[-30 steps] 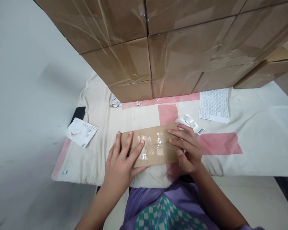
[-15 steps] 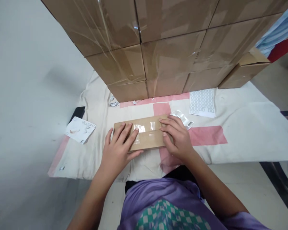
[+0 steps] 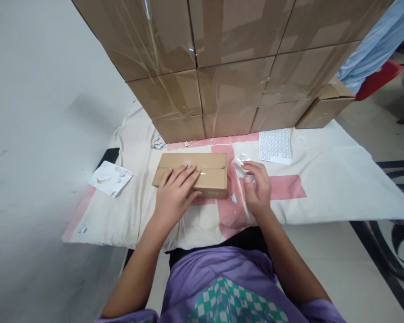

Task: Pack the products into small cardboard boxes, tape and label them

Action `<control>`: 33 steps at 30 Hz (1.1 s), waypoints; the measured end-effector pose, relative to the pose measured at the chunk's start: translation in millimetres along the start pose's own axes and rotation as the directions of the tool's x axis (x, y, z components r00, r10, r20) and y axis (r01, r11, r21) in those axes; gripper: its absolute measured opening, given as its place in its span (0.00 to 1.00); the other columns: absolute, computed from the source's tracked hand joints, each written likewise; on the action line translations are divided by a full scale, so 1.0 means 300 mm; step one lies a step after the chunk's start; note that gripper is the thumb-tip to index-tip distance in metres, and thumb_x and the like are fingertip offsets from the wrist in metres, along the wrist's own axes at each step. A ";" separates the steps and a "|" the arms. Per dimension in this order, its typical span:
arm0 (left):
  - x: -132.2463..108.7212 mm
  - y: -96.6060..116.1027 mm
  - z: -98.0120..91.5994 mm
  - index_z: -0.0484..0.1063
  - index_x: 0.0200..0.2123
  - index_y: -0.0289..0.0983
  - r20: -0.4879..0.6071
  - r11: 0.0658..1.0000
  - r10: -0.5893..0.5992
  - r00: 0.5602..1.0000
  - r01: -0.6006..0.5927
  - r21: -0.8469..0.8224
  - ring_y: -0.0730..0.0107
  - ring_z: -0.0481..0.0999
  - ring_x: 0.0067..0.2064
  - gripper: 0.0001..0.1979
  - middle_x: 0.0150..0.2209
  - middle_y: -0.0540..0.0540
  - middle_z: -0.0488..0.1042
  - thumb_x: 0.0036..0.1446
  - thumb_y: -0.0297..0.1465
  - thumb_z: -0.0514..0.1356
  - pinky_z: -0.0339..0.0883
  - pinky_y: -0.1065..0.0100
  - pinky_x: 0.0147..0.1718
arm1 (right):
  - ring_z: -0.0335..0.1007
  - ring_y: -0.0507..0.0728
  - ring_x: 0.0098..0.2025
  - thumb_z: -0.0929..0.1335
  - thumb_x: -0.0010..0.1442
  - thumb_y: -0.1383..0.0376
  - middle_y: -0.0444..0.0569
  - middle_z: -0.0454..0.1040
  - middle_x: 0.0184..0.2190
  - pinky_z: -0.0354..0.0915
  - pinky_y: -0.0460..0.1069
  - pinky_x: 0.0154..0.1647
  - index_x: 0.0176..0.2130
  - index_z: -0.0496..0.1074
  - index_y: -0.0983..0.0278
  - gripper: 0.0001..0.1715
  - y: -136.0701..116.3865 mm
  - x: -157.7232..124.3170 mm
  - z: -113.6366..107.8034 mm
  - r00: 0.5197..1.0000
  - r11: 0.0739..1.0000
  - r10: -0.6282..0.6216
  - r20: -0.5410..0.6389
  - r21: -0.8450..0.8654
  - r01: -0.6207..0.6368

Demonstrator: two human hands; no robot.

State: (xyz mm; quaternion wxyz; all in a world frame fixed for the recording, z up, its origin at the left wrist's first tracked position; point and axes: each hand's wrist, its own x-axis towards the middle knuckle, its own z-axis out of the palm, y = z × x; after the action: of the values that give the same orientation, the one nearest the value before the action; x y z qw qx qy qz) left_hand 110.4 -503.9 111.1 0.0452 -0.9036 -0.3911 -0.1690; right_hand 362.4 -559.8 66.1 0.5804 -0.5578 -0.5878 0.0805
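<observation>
A small flat cardboard box (image 3: 202, 167), sealed with clear tape, lies on a cream and pink cloth (image 3: 323, 179). My left hand (image 3: 175, 195) rests on the box's near edge with its fingers stretched flat. To the right of the box, my right hand (image 3: 257, 188) has its fingers curled round a small white tape dispenser (image 3: 239, 164).
A tall stack of taped cardboard boxes (image 3: 222, 67) stands just behind. A white sticker sheet (image 3: 275, 146) lies to the right, a used sheet (image 3: 111, 178) on the left, and paper scraps (image 3: 159, 143) by the stack. A grey wall (image 3: 37, 134) is on the left.
My right hand left the box and took hold of the tape dispenser beside it. The box now lies a little farther from me, with only my left hand on it.
</observation>
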 end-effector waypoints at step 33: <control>0.101 -0.057 -0.104 0.60 0.68 0.40 0.016 0.997 -0.078 0.997 0.078 0.015 0.45 0.72 0.62 0.29 0.60 0.38 0.74 0.67 0.38 0.58 0.58 0.44 0.64 | 0.72 0.61 0.47 0.69 0.59 0.53 0.48 0.78 0.48 0.67 0.53 0.44 0.30 0.77 0.61 0.15 0.291 0.218 -0.204 0.414 0.482 0.787 0.457 -0.035 -0.876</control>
State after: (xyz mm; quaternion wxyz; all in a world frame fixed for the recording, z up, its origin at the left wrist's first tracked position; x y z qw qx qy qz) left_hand 108.8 -477.7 149.8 0.0417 -0.8886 -0.4276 -0.1606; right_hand 478.1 -512.8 59.1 0.3785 -0.6805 -0.3267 0.5357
